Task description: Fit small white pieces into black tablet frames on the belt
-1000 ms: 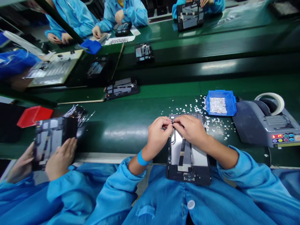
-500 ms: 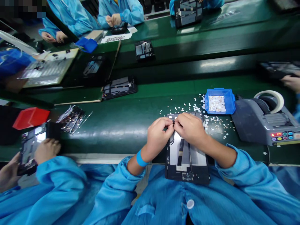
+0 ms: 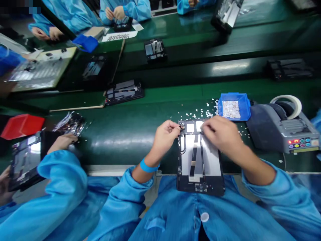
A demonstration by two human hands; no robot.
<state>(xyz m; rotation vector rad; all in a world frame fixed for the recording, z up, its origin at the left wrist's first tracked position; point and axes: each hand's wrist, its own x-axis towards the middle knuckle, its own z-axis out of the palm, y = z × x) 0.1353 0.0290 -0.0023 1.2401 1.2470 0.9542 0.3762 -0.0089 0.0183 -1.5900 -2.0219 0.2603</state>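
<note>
An opened tablet (image 3: 212, 164) lies in front of me, its lower end over the bench edge; pale inner plates and dark ribbon cables show. At its upper left corner, my left hand (image 3: 164, 135) pinches a small dark part too tiny to name. My right hand (image 3: 223, 135), slightly blurred, is over the upper right of the tablet with fingers curled and thumb against forefinger. Whatever is between those fingertips is hidden. Just beyond that hand is a blue bin (image 3: 247, 112) holding small white pieces. More white scraps (image 3: 198, 113) are scattered along the tablet's top edge.
A grey tape dispenser (image 3: 265, 130) stands at right. Another tablet (image 3: 125, 92) lies farther back left. At left, a co-worker's hand (image 3: 62, 142) reaches beside a pile of thin strips (image 3: 71, 124) and a red bin (image 3: 22, 125). Co-workers sit across the green bench (image 3: 120, 134).
My right hand has moved right, away from my left fingertips, uncovering the tablet's top. My left hand stays at the corner. The left co-worker's hand has moved from the tablet to the strips.
</note>
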